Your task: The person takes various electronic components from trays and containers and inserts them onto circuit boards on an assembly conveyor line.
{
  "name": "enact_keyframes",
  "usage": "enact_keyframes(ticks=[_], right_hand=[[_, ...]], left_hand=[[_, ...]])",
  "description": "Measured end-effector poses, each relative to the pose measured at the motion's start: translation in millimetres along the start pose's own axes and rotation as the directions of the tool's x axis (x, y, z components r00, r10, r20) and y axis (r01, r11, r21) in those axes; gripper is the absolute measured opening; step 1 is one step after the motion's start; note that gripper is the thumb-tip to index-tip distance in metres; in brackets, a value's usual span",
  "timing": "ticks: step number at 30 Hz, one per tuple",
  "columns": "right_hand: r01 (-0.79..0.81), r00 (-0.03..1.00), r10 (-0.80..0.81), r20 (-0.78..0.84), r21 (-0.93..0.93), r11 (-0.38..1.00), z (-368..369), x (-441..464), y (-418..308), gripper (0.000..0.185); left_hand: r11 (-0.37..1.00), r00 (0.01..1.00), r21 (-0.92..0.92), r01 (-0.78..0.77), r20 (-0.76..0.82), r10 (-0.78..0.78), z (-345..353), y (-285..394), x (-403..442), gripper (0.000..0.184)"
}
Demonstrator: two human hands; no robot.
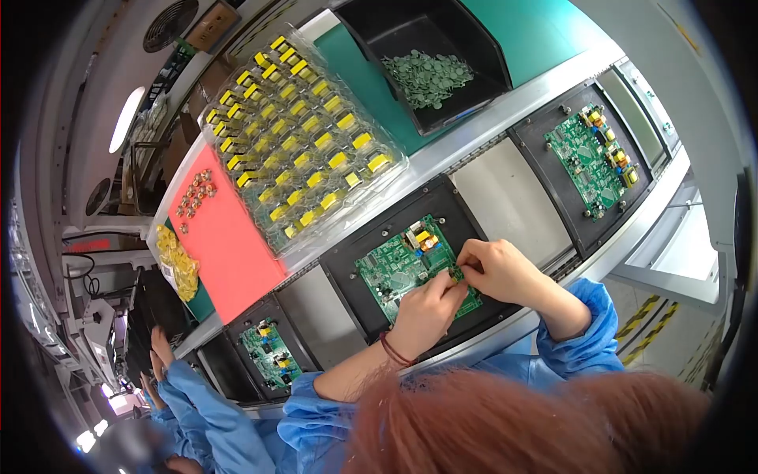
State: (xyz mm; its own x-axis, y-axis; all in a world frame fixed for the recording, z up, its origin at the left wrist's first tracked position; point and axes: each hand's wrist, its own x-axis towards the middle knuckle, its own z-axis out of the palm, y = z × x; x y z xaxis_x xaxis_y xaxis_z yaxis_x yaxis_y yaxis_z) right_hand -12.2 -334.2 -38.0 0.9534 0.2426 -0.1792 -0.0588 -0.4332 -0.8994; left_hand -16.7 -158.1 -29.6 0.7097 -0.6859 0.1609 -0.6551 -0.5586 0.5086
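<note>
A green circuit board (395, 266) lies in a black carrier (345, 272) in front of me, with orange, yellow and blue parts on its upper half. My left hand (429, 312) reaches over the board's lower right, its fingers pinched together. Close beside it, my right hand (499, 271) bends its fingers down to the board's right edge. The fingertips of both hands nearly meet around a small dark part there, too small to make out clearly. What each hand grips is hidden by the fingers.
Clear trays of yellow-topped parts (324, 141) stand behind. A black bin (493, 59) holds green discs. Small metal parts (197, 189) lie on a pink mat (229, 253), near a yellow bag (178, 263). Other boards sit right (586, 162) and left (268, 353). A co-worker's hands (160, 347) are far left.
</note>
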Motion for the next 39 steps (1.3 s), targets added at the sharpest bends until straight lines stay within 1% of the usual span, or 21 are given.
enact_keyframes(ticks=[2, 4, 6, 12, 14, 15, 16, 17, 19, 22, 25, 26, 30, 31, 33, 34, 35, 36, 37, 38, 39], right_hand=[[-0.015, 1.000, 0.015, 0.016, -0.031, 0.999, 1.1, 0.4, -1.9, 0.010], [-0.031, 0.999, 0.033, 0.027, -0.060, 0.998, 2.5, 1.0, -1.4, 0.012], [-0.041, 0.999, 0.043, 0.012, -0.081, 0.996, 4.6, 1.0, 1.9, 0.011], [-0.062, 0.998, 0.061, -0.013, -0.134, 0.989, 4.5, -0.4, 0.2, 0.010], [-0.034, 0.999, 0.033, -0.006, -0.143, 0.989, 5.2, -0.6, 0.9, 0.009], [-0.013, 1.000, 0.012, -0.008, -0.145, 0.989, 4.4, -0.7, 1.2, 0.008], [-0.002, 1.000, 0.000, -0.013, -0.158, 0.987, 3.3, -1.3, 0.1, 0.008], [0.008, 1.000, -0.006, 0.015, -0.164, 0.986, 2.0, -1.3, 0.3, 0.008], [0.032, 0.999, -0.024, 0.047, -0.182, 0.983, 1.1, -1.0, 1.1, 0.008], [0.084, 0.995, -0.067, 0.068, -0.290, 0.953, 1.2, -2.4, -1.0, 0.009], [0.034, 0.997, -0.005, 0.075, -0.391, 0.920, 2.1, -3.9, -6.9, 0.012], [0.093, 0.993, -0.045, 0.113, -0.467, 0.879, -0.6, -3.1, -6.0, 0.015], [0.229, 0.973, -0.189, 0.132, -0.456, 0.860, -16.5, 20.7, -56.4, 0.020], [0.305, 0.950, -0.297, 0.094, -0.482, 0.821, -16.5, 32.3, -71.0, 0.020], [0.446, 0.877, -0.475, 0.072, -0.488, 0.750, -12.9, 60.1, -97.3, 0.016], [0.372, 0.920, -0.378, 0.107, -0.544, 0.752, -10.1, 79.9, -111.6, 0.012], [0.377, 0.918, -0.377, 0.126, -0.575, 0.726, -7.6, 102.3, -126.8, 0.012], [0.427, 0.878, -0.467, 0.103, -0.608, 0.669, -3.7, 133.1, -125.9, 0.012], [0.487, 0.783, -0.622, 0.010, -0.631, 0.603, 2.9, 166.2, -124.2, 0.012], [0.379, 0.803, -0.589, -0.092, -0.684, 0.624, 7.3, 192.7, -129.6, 0.013], [0.385, 0.737, -0.651, -0.183, -0.677, 0.627, 8.3, 226.0, -123.3, 0.014]], left_hand=[[1.000, 1.000, -0.013, -0.008, -0.007, 0.008, 0.0, 2.9, -2.5, 0.009], [0.994, 0.999, 0.098, 0.048, -0.017, -0.047, 2.1, 10.9, -5.9, 0.007], [0.992, 0.997, 0.104, 0.070, -0.052, -0.064, 1.8, 14.1, -9.1, 0.008], [0.996, 0.994, -0.010, 0.085, -0.063, -0.085, 0.1, 7.4, -10.7, 0.015], [0.992, 0.973, -0.092, 0.086, -0.208, -0.103, -24.0, 1.4, -10.5, 0.023], [0.964, 0.956, -0.192, 0.185, -0.190, -0.222, -33.7, -6.5, -19.5, 0.028], [0.938, 0.929, -0.302, 0.170, -0.268, -0.255, -47.5, -13.6, -23.9, 0.026], [0.948, 0.910, -0.274, 0.159, -0.333, -0.249, -62.9, -20.8, -26.8, 0.020], [0.934, 0.861, -0.252, 0.252, -0.382, -0.336, -82.7, -34.3, -38.7, 0.018], [0.925, 0.826, -0.251, 0.284, -0.427, -0.369, -102.1, -49.1, -60.1, 0.016], [0.916, 0.785, -0.247, 0.315, -0.474, -0.398, -116.2, -61.6, -80.7, 0.014], [0.897, 0.763, -0.270, 0.349, -0.475, -0.440, -120.8, -65.7, -88.4, 0.014], [0.912, 0.697, -0.210, 0.351, -0.592, -0.405, -145.0, -83.3, -109.2, 0.013], [0.915, 0.674, -0.212, 0.343, -0.623, -0.397, -152.4, -87.0, -112.9, 0.013], [0.889, 0.728, -0.229, 0.397, -0.511, -0.457, -168.0, -93.8, -119.8, 0.014], [0.892, 0.713, -0.235, 0.387, -0.538, -0.451, -173.5, -96.1, -124.3, 0.014], [0.877, 0.729, -0.190, 0.442, -0.493, -0.474, -179.4, -97.8, -128.5, 0.016], [0.858, 0.741, -0.142, 0.494, -0.447, -0.500, -184.0, -99.2, -132.8, 0.018], [0.860, 0.731, -0.146, 0.488, -0.470, -0.495, -188.6, -101.1, -140.4, 0.018], [0.876, 0.746, -0.151, 0.459, -0.469, -0.472, -192.3, -102.1, -147.1, 0.020], [0.889, 0.760, -0.155, 0.432, -0.468, -0.451, -195.7, -102.2, -153.7, 0.023]])
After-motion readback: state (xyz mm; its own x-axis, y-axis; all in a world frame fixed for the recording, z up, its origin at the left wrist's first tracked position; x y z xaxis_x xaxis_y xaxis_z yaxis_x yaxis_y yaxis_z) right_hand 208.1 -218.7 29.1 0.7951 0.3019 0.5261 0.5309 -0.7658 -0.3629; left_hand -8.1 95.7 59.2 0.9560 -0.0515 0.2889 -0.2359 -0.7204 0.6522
